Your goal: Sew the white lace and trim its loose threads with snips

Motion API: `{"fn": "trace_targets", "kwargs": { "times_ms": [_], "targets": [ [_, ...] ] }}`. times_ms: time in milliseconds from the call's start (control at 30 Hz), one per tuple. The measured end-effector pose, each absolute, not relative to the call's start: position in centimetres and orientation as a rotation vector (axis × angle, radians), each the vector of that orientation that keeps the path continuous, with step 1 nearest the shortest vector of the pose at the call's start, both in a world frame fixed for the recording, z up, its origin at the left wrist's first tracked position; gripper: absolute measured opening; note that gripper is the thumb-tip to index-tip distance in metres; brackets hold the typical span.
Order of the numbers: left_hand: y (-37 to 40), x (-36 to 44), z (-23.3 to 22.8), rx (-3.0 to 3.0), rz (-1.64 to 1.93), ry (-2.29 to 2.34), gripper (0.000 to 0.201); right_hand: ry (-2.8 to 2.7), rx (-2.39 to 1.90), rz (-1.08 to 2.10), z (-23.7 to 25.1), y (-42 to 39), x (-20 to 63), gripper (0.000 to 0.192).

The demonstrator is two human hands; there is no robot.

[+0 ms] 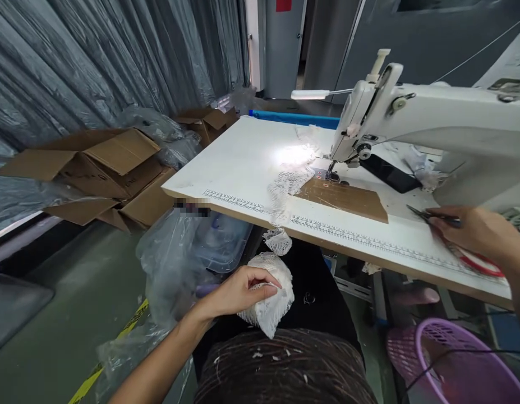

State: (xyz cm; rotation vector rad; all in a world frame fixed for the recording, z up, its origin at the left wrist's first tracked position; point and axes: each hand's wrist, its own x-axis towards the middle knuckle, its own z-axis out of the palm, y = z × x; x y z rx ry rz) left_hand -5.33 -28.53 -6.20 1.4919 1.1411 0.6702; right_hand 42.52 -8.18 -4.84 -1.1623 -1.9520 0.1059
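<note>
White lace (271, 310), lengthwise front-to-back, tip toward wearer (280, 370)

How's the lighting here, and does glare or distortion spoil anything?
In the head view, glare washes out some white lace and tabletop beside the sewing machine; the head view's floor at left is dimmer; toward the head view's lower right, the purple basket looks stretched, probably by a wide lens.

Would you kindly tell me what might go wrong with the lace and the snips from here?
The lace strip hangs over the front edge of the table, so it might slide off. The snips in the right hand have exposed pointed blades, which could nick the lace bundle in the left hand if brought too close.
</note>
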Motion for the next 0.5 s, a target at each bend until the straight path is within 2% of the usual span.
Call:
{"fn": "trace_targets", "kwargs": {
  "times_ms": [100, 200, 300, 433, 500],
  "targets": [
    [-27.8, -5.7, -6.1, 1.562, 0.766, 1.254, 0.021, -2.151, -1.287, -0.341, -3.3, -10.1, 40.1, 0.023],
    [-26.1, -6.0, -7.2, 1.593, 0.944, 1.549, 0.026, -2.038, -1.425, -0.406, -1.3, -13.5, 35.4, 0.025],
    [-24.2, -5.8, -9.1, 1.583, 1.042, 1.728, 0.040, -1.836, -1.540, -0.040, -0.6, -17.9, 29.3, 0.033],
    [-23.1, -4.6, -10.3, 1.641, 1.128, 1.659, 0.027, -1.745, -1.303, 0.588, -3.2, -22.2, 21.4, 0.022],
    [-23.7, -4.0, -9.8, 1.760, 1.084, 1.609, 0.027, -1.692, -1.271, 0.883, -5.1, -23.0, 18.2, 0.026]
  ]
}}
